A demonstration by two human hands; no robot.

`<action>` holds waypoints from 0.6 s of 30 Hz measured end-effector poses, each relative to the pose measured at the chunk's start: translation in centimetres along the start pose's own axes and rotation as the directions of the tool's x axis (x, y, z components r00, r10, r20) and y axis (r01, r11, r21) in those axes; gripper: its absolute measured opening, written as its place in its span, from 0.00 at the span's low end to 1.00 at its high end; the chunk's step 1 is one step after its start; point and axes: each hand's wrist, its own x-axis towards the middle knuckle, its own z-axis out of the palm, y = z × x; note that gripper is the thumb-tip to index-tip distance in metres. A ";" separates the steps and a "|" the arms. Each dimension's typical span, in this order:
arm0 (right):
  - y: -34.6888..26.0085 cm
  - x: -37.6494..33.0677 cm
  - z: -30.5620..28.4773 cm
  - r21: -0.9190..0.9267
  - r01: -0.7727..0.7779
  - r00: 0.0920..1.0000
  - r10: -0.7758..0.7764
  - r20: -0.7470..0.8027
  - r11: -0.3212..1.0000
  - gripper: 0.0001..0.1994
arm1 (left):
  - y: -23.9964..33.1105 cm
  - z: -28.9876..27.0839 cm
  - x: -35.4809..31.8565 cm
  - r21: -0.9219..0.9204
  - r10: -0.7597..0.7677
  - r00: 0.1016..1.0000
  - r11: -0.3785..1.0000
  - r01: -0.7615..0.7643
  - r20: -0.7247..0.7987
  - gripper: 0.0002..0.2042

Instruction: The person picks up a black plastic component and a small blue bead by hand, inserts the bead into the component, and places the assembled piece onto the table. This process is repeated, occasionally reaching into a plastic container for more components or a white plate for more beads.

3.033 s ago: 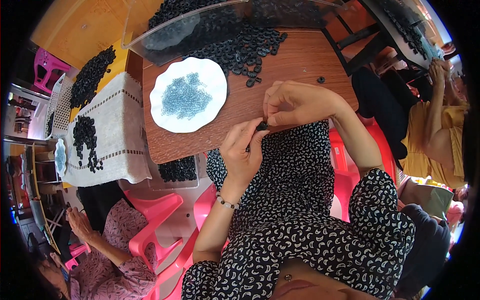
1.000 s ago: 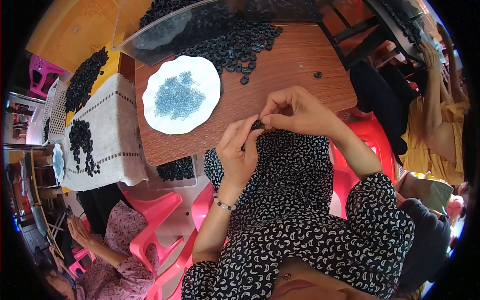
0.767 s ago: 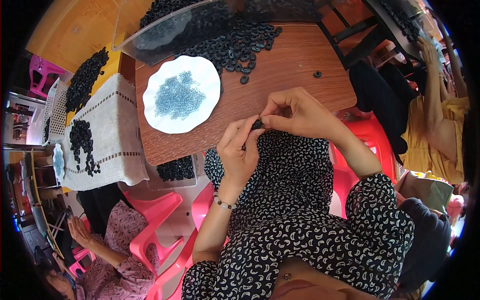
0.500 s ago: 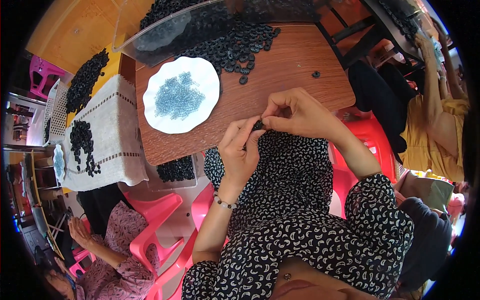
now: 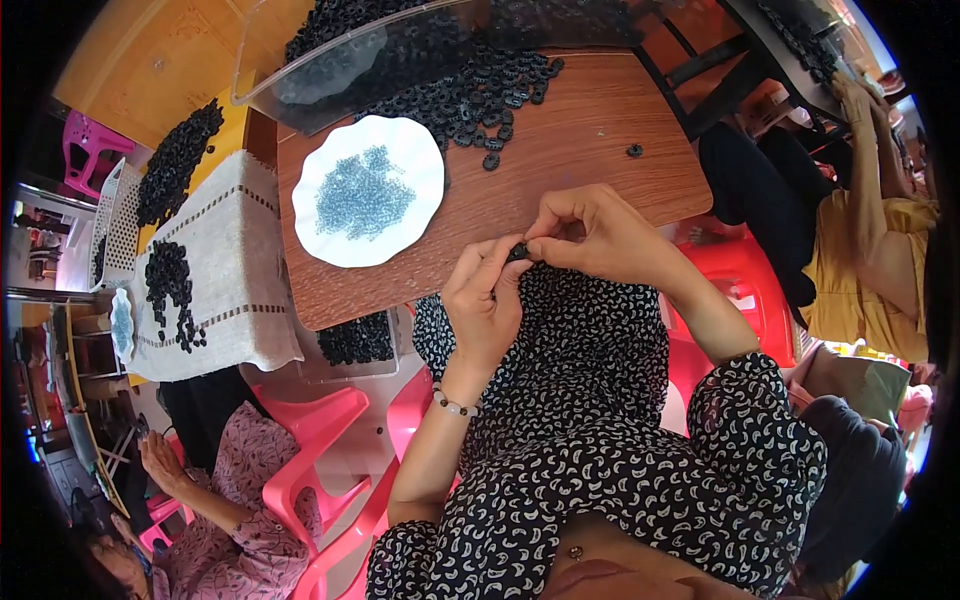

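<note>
1. At lower centre, the person wears a black dress (image 5: 590, 470) with a pale printed pattern, and a beaded bracelet (image 5: 456, 408) circles the left wrist.
2. The left hand (image 5: 483, 305), at the centre of the frame, has its grip clasped around a small black piece (image 5: 518, 252), pinched between thumb and forefinger.
3. The right hand (image 5: 600, 235) meets it from the right; its grip is a pinch, thumb and forefinger drawn together at the piece's edge. Whatever sits between those fingertips is too small to tell.
4. Just beyond, left of centre, a scalloped white plate (image 5: 430, 185) holds clear beads (image 5: 365, 195) on the brown counter (image 5: 590, 120).
5. At upper centre, a heap of black rings (image 5: 485, 105) spreads over the counter; a lone ring (image 5: 634, 151) lies well apart at right.
6. Behind the heap, a transparent bin (image 5: 262, 85) holds more black parts.
7. At far left, dark pieces (image 5: 170, 285) lie on a pale cloth (image 5: 240, 260); a co-worker in yellow (image 5: 865, 275) sits at right.
</note>
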 end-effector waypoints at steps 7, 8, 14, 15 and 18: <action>0.2 -0.7 0.8 -0.067 0.062 0.996 -0.066 -0.063 0.996 0.07 | -0.1 0.1 -0.1 0.066 0.063 0.998 0.996 -0.062 -0.023 0.12; 0.3 -0.8 0.9 -0.083 0.082 0.993 -0.089 -0.078 0.993 0.07 | -0.1 0.2 -0.1 0.065 0.065 0.998 0.996 -0.064 -0.011 0.12; 0.4 -1.3 1.0 -0.071 0.135 0.987 -0.141 -0.083 0.988 0.08 | -0.2 0.5 -0.4 0.090 0.080 0.997 0.993 -0.079 -0.012 0.12; 0.3 -1.2 0.9 -0.067 0.135 0.986 -0.140 -0.088 0.989 0.08 | -0.2 0.5 -0.5 0.111 0.098 0.995 0.989 -0.096 -0.009 0.12; 0.0 -1.2 0.8 -0.170 0.154 0.985 -0.164 -0.044 0.973 0.13 | -0.3 0.5 -0.7 0.141 0.114 0.993 0.984 -0.112 -0.009 0.12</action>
